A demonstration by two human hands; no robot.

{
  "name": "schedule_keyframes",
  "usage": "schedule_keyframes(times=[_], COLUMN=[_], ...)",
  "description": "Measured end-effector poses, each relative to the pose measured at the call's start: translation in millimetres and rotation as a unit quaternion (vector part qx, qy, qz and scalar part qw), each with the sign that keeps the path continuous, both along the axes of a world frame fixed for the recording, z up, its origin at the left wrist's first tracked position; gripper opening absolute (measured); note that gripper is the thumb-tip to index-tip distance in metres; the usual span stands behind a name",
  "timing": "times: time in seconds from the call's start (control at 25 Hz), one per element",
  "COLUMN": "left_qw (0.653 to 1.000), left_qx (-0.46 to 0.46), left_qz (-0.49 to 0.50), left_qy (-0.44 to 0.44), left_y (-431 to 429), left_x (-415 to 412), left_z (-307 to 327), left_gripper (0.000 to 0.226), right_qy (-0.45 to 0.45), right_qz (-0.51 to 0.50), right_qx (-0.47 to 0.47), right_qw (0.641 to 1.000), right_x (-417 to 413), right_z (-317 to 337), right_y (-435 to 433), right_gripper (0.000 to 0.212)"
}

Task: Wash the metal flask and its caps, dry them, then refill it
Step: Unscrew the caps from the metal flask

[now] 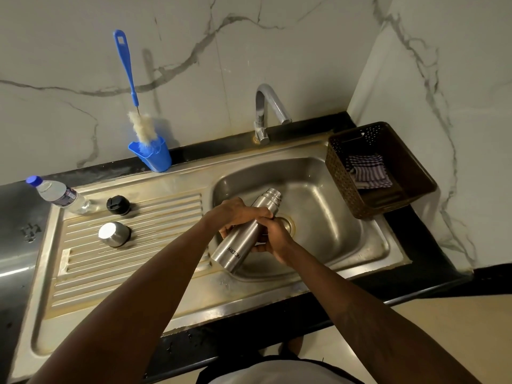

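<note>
**Around the sink**

The flask is tilted over the basin, held between the left hand and right hand. On the drainboard, left of the basin, sit the far cap and near cap, with the bottle at its far-left corner. Behind are the brush in its holder and the tap. To the right, the basket holds a cloth.

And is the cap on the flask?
No, the flask has a bare neck; the black cap and steel cap sit on the drainboard.
</note>
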State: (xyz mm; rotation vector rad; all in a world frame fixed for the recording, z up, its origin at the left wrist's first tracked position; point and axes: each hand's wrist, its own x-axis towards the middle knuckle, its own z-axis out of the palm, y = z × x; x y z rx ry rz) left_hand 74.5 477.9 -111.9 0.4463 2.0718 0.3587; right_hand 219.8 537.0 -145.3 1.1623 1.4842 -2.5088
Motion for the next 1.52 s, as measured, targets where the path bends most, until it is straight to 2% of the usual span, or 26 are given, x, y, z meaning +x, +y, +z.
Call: schedule_keyframes(times=[0.56, 1.2, 1.52], left_qw=[1.000, 1.000, 0.999], left_qx=[-0.014, -0.008, -0.012], left_qz=[-0.007, -0.007, -0.014], left_qy=[-0.004, -0.017, -0.026], left_y=[3.4, 9.0, 12.8], left_x=[9.6, 14.9, 15.6], left_z=[20.5, 33.2, 39.5], left_gripper=[0.073, 0.070, 0.066], right_qy=[0.007, 0.001, 0.006], right_qz=[-0.004, -0.017, -0.016], right_qx=[-0.024, -0.041, -0.055], right_qw=[1.000, 0.999, 0.998], right_x=[5.8, 7.6, 7.4], right_z=[5.0, 3.5, 3.5], right_y=[0.8, 5.7, 9.4], right_gripper=[0.025, 0.045, 0.031])
